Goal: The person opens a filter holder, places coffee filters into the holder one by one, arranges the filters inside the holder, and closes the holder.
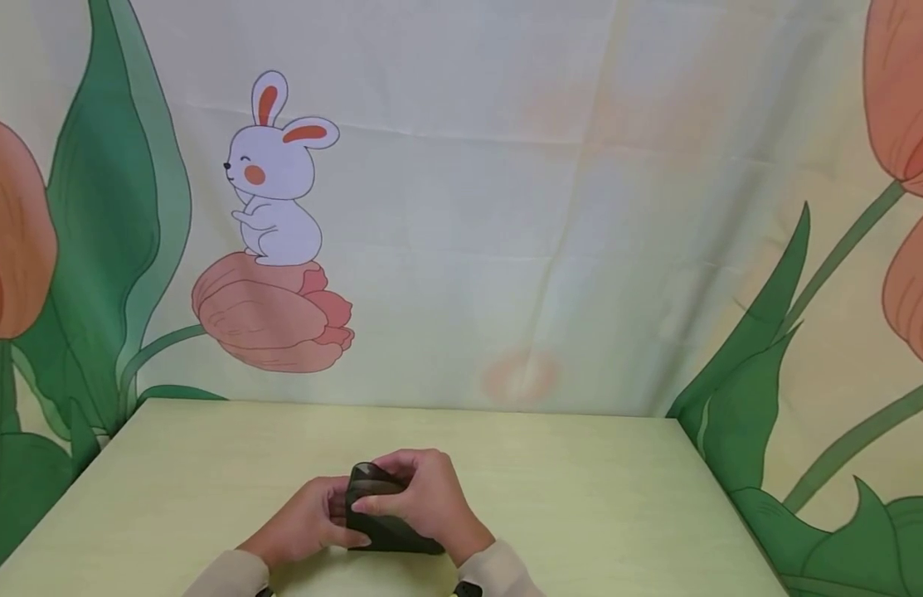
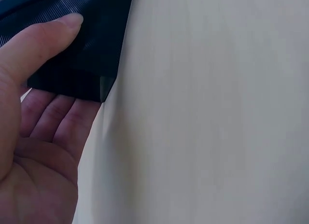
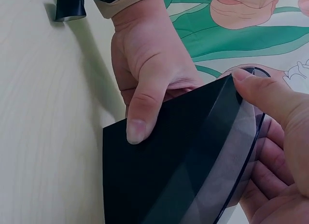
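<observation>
A dark case [image 1: 386, 532] with a flat black lower part and a smoky see-through upper part [image 3: 219, 183] stands upright over the table near its front. My left hand [image 1: 306, 521] grips its left end. In the left wrist view, the left thumb [image 2: 46, 40] presses on a finely ribbed face of the case, with fingers under its end. My right hand [image 1: 434, 502] holds the upper part from the right. The right wrist view shows the right thumb [image 3: 268, 96] at the top corner and the other fingers behind the see-through part.
The pale wooden table [image 1: 595, 489] spreads out around the hands. Behind it hangs a cloth backdrop [image 1: 461, 207] printed with a white rabbit, tulips and green leaves. A black device [image 3: 72, 7] is strapped at the left wrist.
</observation>
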Demonstrator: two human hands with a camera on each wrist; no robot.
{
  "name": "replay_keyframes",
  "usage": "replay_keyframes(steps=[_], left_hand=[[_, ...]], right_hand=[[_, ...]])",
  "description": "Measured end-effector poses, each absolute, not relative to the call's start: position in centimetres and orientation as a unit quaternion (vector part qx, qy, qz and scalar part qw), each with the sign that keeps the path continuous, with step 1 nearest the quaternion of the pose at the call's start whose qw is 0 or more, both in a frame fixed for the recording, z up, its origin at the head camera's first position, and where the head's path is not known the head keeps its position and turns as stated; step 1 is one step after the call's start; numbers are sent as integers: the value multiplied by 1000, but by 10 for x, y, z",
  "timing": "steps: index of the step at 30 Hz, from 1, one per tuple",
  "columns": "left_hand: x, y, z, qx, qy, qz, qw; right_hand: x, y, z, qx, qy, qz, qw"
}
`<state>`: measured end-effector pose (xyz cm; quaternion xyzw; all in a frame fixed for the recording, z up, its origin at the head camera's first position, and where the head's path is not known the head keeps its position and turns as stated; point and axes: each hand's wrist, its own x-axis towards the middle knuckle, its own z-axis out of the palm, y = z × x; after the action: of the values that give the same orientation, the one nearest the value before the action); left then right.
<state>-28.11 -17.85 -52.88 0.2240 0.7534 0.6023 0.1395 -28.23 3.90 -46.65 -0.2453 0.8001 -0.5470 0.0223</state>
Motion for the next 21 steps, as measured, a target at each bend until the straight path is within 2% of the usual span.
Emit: replay_keyframes(steps=[11, 18, 21], left_hand=[[-281, -180, -529, 244, 806, 529, 106], [-276, -184, -522, 233, 841, 482, 82], [-273, -190, -515, 231, 844, 477, 88]], right_hand=[[-282, 34, -476, -249, 804, -540, 11], [-285, 44, -474, -255, 798, -542, 69], [-285, 59, -470, -269, 790, -544, 83]])
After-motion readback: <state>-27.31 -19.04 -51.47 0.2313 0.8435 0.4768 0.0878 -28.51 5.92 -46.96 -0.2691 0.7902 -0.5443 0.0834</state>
